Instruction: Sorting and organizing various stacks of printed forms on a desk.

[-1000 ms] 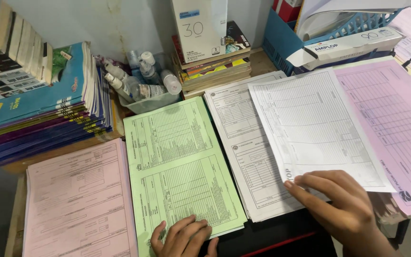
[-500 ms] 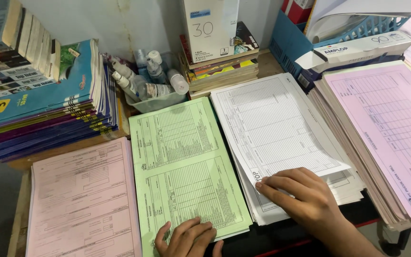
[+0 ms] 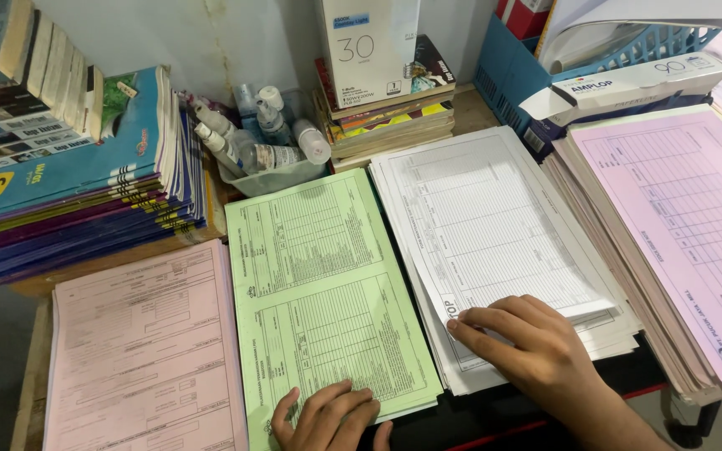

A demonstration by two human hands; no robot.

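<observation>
White sheet (image 3: 495,225) – under flat right hand (image 3: 528,347) | green forms (image 3: 319,292) – under flat left hand (image 3: 327,418)

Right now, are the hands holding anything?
Nothing is gripped. The right hand presses the white sheet's near corner; the left hand rests on the green form's bottom edge.

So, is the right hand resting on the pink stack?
No, the right hand presses the white sheet atop the white stack, beside the pink stack.

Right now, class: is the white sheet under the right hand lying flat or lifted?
Nearly flat: the white sheet rests on its stack, skewed, pressed by the right hand.
</observation>
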